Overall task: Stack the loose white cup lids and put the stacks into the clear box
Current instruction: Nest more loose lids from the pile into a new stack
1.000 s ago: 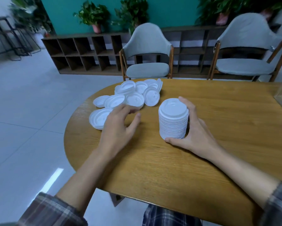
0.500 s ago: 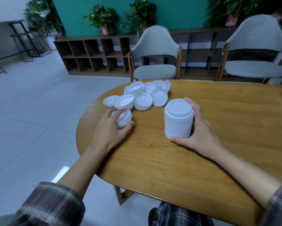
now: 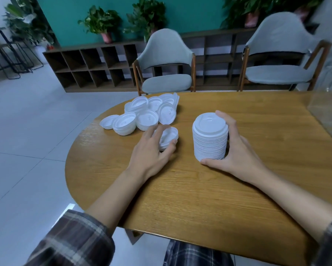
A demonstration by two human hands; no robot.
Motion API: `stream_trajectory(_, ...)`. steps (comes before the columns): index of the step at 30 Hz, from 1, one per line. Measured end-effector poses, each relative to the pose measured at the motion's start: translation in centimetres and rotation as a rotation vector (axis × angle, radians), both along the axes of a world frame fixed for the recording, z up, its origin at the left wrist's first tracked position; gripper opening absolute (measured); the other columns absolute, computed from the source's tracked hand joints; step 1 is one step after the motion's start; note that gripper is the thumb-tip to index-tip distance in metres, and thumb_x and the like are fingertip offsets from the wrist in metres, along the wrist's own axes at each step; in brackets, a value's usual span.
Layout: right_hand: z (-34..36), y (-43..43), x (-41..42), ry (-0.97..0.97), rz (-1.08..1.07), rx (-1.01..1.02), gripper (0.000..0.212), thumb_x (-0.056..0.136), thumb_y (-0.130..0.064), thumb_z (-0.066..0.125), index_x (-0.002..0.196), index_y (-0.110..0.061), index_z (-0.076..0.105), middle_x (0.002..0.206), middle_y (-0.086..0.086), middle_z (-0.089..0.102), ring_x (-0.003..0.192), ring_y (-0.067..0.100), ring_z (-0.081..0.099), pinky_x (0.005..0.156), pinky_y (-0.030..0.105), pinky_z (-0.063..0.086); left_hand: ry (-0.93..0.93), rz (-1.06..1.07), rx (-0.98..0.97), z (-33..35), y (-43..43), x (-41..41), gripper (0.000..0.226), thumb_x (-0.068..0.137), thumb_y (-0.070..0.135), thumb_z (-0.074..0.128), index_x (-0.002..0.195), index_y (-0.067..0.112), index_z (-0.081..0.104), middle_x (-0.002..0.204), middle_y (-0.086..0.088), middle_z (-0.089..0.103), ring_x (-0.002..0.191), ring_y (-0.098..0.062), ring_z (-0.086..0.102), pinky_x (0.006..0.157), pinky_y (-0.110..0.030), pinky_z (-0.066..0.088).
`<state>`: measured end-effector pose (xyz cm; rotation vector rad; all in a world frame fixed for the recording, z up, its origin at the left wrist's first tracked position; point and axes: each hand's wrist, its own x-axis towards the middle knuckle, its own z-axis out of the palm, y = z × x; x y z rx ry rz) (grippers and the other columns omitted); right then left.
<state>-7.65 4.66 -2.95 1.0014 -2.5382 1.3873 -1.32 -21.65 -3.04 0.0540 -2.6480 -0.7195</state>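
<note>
A tall stack of white lids (image 3: 210, 138) stands upright on the wooden table (image 3: 199, 198). My right hand (image 3: 236, 150) wraps around its right side, thumb at the base and fingers up by the top lid. My left hand (image 3: 151, 152) grips a small stack of a few lids (image 3: 170, 137), tilted, just left of the tall stack. Behind it lies a pile of loose white lids (image 3: 144, 114), some upside down, some leaning on each other. A corner of the clear box (image 3: 328, 114) shows at the right edge of the table.
Two grey chairs (image 3: 167, 64) (image 3: 280, 54) stand behind the table, in front of a low dark shelf unit (image 3: 88, 68) with potted plants. The table's rounded left edge drops to a tiled floor (image 3: 27, 141).
My left hand took hold of a small stack of lids at the table's left and carried it rightward toward the tall stack. My right hand stayed on the tall stack.
</note>
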Motion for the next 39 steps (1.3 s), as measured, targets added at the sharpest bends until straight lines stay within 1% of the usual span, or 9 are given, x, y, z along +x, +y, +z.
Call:
stream_trajectory(5,0.1,3.7,-0.6,-0.006,-0.065,0.012,0.126,0.064,-0.028,0.100,0.152,-0.055,0.014,0.138,-0.050,0.030,0.111,-0.037,0.036,0.091,-0.008,0.025,0.023,-0.076,0.026,-0.1,4.3,-3.0,0.035,0.100,0.055,0.056,0.126,0.032,0.052,0.129,0.014,0.052,0.113,-0.010,0.053,0.090,-0.039,0.049)
stream_trajectory(8,0.3,5.5,-1.2,-0.014,-0.095,0.017,0.125,0.064,-0.028,0.100,0.152,-0.054,0.014,0.139,-0.049,0.031,0.111,-0.036,0.038,0.090,-0.008,0.026,0.058,-0.088,0.072,0.0,6.3,-4.9,0.031,0.096,0.051,0.065,0.116,0.030,0.053,0.117,0.014,0.057,0.096,-0.003,0.047,0.099,-0.045,0.047)
stream_trajectory(11,0.3,6.7,-1.7,-0.018,-0.117,0.023,0.127,0.064,-0.029,0.100,0.153,-0.054,0.014,0.147,-0.046,0.029,0.114,-0.036,0.036,0.092,-0.008,0.025,0.114,-0.066,0.172,0.1,7.6,-6.7,0.036,0.085,0.048,0.073,0.112,0.035,0.053,0.118,0.020,0.058,0.107,0.012,0.046,0.116,-0.056,0.031)
stream_trajectory(14,0.1,7.0,-2.2,-0.022,-0.124,0.027,0.128,0.063,-0.028,0.100,0.154,-0.054,0.013,0.141,-0.046,0.034,0.112,-0.035,0.038,0.090,-0.008,0.026,0.129,-0.083,0.224,0.6,8.2,-7.5,0.046,0.080,0.045,0.078,0.120,0.038,0.056,0.125,0.023,0.058,0.123,0.006,0.049,0.119,-0.061,0.028)
stream_trajectory(18,0.0,7.0,-2.6,-0.027,-0.116,0.031,0.127,0.064,-0.030,0.099,0.151,-0.058,0.012,0.135,-0.060,0.025,0.116,-0.034,0.036,0.093,-0.008,0.025,0.132,-0.102,0.259,1.0,7.7,-7.6,0.062,0.077,0.047,0.087,0.131,0.045,0.056,0.132,0.025,0.055,0.133,-0.006,0.048,0.115,-0.051,0.039)
stream_trajectory(23,0.1,7.0,-2.5,-0.017,-0.119,0.041,0.127,0.065,-0.032,0.099,0.150,-0.061,0.010,0.141,-0.059,0.019,0.118,-0.035,0.032,0.094,-0.009,0.023,0.167,-0.134,0.254,1.1,7.2,-7.5,0.069,0.079,0.045,0.090,0.139,0.046,0.055,0.134,0.022,0.053,0.135,-0.006,0.047,0.117,-0.043,0.039)
stream_trajectory(29,0.1,6.8,-2.3,-0.020,-0.135,0.054,0.127,0.065,-0.034,0.098,0.148,-0.066,0.007,0.146,-0.049,0.027,0.118,-0.032,0.036,0.094,-0.007,0.027,0.175,-0.201,0.188,1.1,6.6,-7.7,0.073,0.078,0.020,0.086,0.144,0.033,0.057,0.132,0.006,0.049,0.129,0.000,0.049,0.107,-0.005,0.029)
stream_trajectory(36,0.3,6.5,-2.1,-0.019,-0.139,0.042,0.125,0.064,-0.046,0.096,0.147,-0.066,0.006,0.138,-0.051,0.030,0.118,-0.030,0.037,0.093,-0.004,0.028,0.204,-0.203,0.245,1.7,6.7,-7.3,0.066,0.074,0.017,0.087,0.127,0.023,0.050,0.129,0.011,0.054,0.125,-0.006,0.051,0.098,-0.008,0.034)
stream_trajectory(39,0.7,6.0,-1.8,-0.009,-0.155,-0.012,0.107,0.068,-0.059,0.087,0.144,-0.068,0.012,0.138,-0.050,0.032,0.123,-0.029,0.034,0.094,-0.005,0.026,0.204,-0.207,0.296,1.9,6.8,-7.3,0.064,0.075,0.016,0.089,0.124,0.022,0.048,0.127,0.009,0.056,0.123,-0.007,0.054,0.097,-0.009,0.036)
